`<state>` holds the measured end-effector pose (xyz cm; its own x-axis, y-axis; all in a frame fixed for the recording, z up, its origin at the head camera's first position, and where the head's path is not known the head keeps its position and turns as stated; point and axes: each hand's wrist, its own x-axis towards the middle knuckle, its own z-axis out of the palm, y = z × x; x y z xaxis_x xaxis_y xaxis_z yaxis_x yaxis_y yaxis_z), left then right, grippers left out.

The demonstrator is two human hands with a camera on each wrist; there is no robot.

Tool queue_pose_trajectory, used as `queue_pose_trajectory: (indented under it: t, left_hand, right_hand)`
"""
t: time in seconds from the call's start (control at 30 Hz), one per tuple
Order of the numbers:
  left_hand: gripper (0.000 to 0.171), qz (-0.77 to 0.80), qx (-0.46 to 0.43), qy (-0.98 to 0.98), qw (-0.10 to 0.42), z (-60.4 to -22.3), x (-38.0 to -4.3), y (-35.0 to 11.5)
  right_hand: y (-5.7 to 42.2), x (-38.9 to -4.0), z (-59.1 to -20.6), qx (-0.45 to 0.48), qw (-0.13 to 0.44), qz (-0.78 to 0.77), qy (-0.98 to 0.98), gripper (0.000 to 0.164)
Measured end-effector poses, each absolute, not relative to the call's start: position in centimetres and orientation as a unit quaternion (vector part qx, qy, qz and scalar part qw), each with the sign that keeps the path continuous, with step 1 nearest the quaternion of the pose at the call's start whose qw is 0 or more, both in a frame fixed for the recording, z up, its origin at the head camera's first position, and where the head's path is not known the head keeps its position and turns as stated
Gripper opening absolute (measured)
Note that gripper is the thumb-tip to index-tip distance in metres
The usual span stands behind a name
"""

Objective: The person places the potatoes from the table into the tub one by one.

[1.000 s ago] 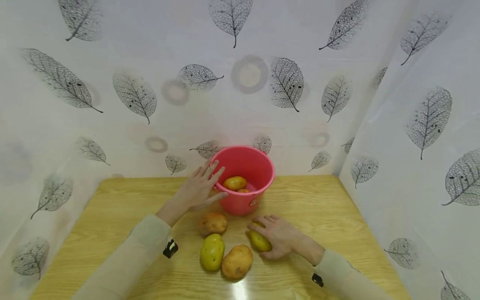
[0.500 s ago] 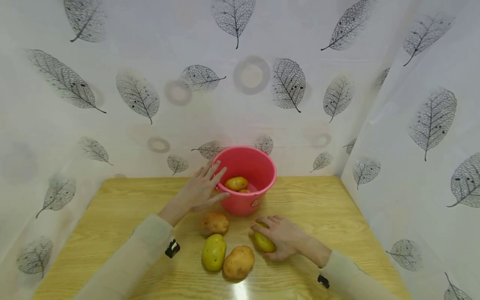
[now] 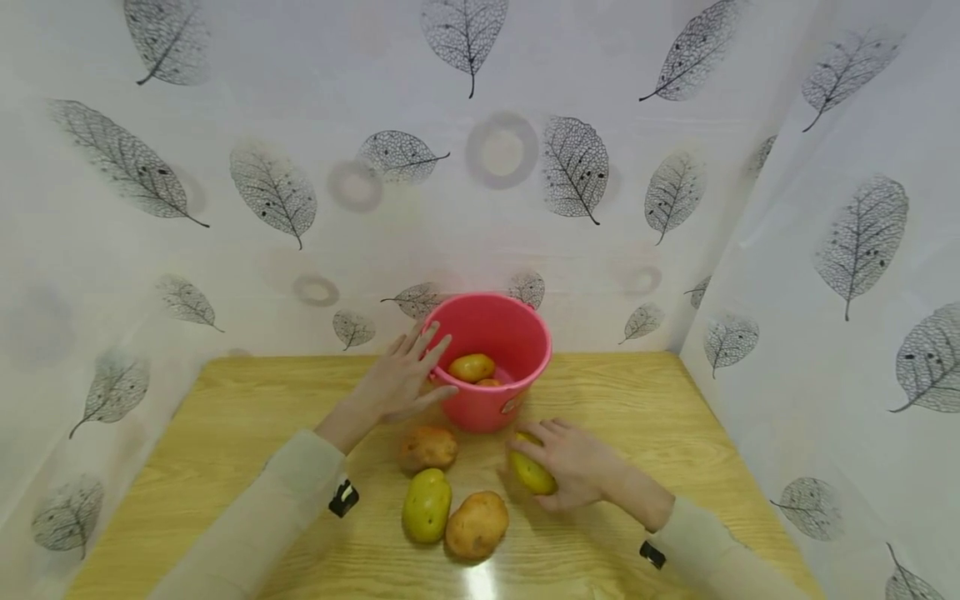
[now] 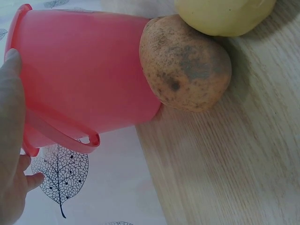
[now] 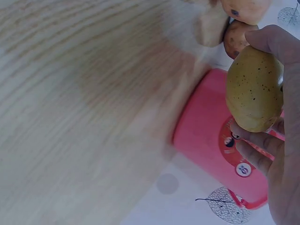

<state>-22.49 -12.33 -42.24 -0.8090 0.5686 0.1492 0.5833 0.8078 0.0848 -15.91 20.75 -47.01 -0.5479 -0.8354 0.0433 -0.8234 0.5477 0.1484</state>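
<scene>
Right hand [image 3: 577,467] gripping, left hand [image 3: 393,382] spread-fingered, I look over the bench [image 3: 637,400]; on it, the pink bucket [image 3: 480,412]; near its front right, the yellow potato [image 5: 253,89] I hold, probably firm, fairly hefty, a little slippery (smooth skin), best taken round its middle.

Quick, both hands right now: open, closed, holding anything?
Left hand: open, fingers spread at the bucket rim.
Right hand: closed around a yellow potato.
</scene>
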Motion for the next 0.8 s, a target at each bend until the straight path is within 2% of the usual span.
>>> queue_pose_trajectory:
  t: [0.43,0.8]
  left_hand:
    - [0.089,-0.065,-0.301,-0.950,0.055,-42.3,-22.4,-12.4]
    - [0.090,-0.061,-0.299,-0.951,0.055,-42.3,-22.6,-12.4]
  right_hand:
    - [20.6,-16.1,-44.3,0.490,0.130,-0.041,-0.861,0.089]
    - [20.3,-16.1,-41.9,0.515,0.163,-0.027,-0.841,0.088]
